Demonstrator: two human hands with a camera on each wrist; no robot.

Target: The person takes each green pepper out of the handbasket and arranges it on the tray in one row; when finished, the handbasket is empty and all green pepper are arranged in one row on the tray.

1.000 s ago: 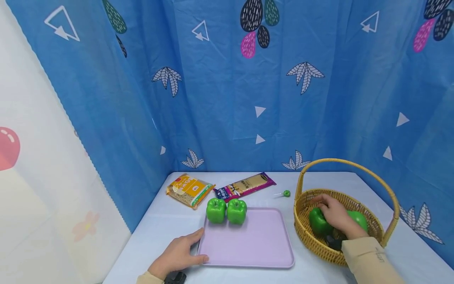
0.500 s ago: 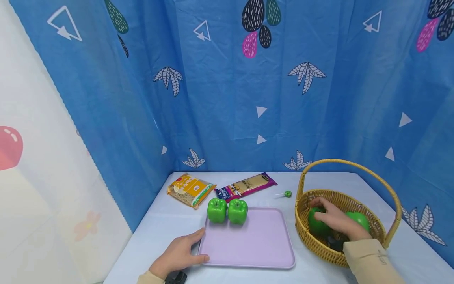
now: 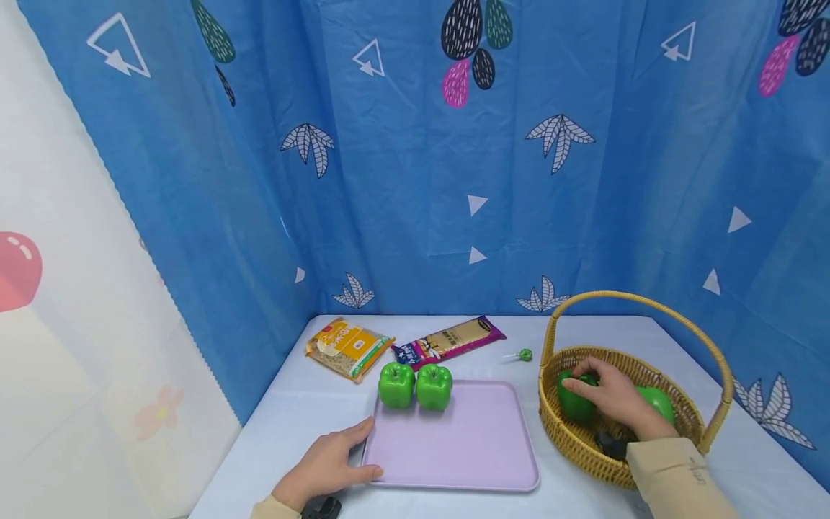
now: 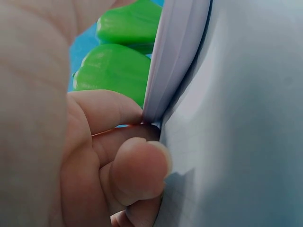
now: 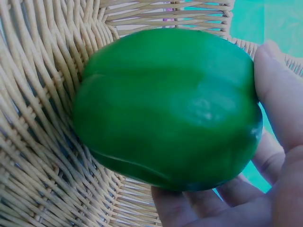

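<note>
In the head view my right hand [image 3: 612, 393] reaches into a wicker basket [image 3: 560, 432]. It grips a green bell pepper [image 3: 576, 405], thumb on one side and fingers on the other. Up close in the right wrist view, that bell pepper [image 5: 165, 109] lies against the woven wall. Another green bell pepper [image 3: 658, 401] is partly behind the hand. My left hand [image 3: 327, 461], thumb and forefinger spread, touches the left edge of a lilac tray [image 3: 467, 447]; fingertips meet the tray rim [image 4: 177, 52] in the left wrist view. Two green bell peppers [image 3: 415, 387] stand at the tray's back left.
Behind the tray lie an orange bag of grain [image 3: 349, 348] and a purple packet [image 3: 450, 340]. A green lollipop [image 3: 524, 355] is left of the basket. The basket's tall handle [image 3: 635, 295] arches over it. Blue curtain [image 3: 415, 180] hangs behind the table.
My right hand has shifted its hold on the bell pepper in the basket, and the pepper has moved slightly left. My left hand, the tray and its peppers stay put.
</note>
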